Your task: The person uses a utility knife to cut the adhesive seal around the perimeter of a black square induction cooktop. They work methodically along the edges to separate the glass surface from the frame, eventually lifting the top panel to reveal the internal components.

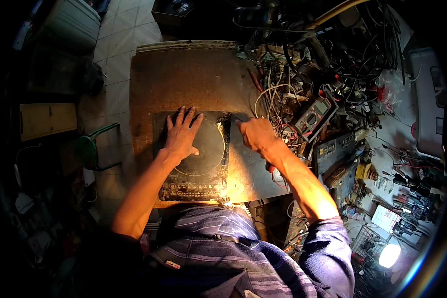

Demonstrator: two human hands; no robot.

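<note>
A dark, worn induction cooktop (208, 171) with a ring line on its top lies on the wooden workbench. My left hand (182, 134) is pressed flat on its upper part, fingers spread toward the far edge. Just beyond the cooktop's far right corner, my right hand (257, 134) is closed around a small dark tool (237, 120); its tip points toward that corner, and the kind is not clear. Bright light falls along the cooktop's right side and near corner.
A tangle of cables (283, 84) and parts covers the bench's right side, with a multimeter (315, 115) on it. A lit lamp (389, 255) stands at the lower right. A green stool (90, 149) is on the tiled floor at left, near a yellowish box (48, 120).
</note>
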